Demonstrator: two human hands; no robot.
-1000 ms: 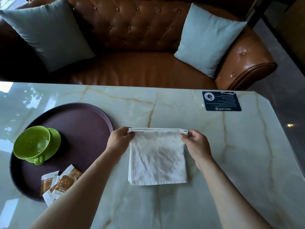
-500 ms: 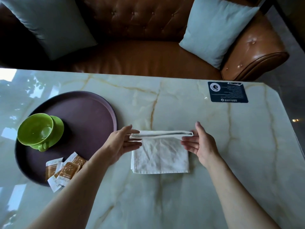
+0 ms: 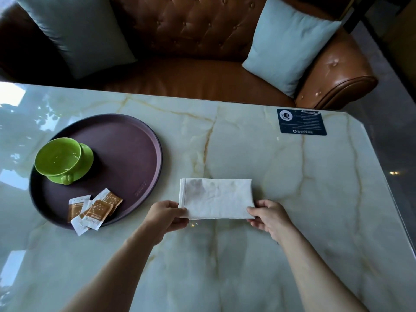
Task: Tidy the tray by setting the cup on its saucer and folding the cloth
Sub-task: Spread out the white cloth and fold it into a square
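A white cloth [image 3: 216, 198] lies folded into a narrow rectangle on the marble table, just right of the round dark-purple tray [image 3: 135, 143]. My left hand [image 3: 167, 216] pinches its near left corner and my right hand [image 3: 269, 216] pinches its near right corner. On the tray's left side a green cup [image 3: 57, 157] stands on its green saucer [image 3: 86, 157], handle toward me.
Several orange-and-white sachets [image 3: 94, 210] lie at the tray's near edge, one hanging over the rim. A dark blue card [image 3: 301, 122] lies at the table's far right. Behind the table stands a brown leather sofa [image 3: 191, 30] with two pale cushions.
Both hands brought the cloth's far edge toward me, folding it in half into a narrower strip. They now hold its near corners instead of its far ones.
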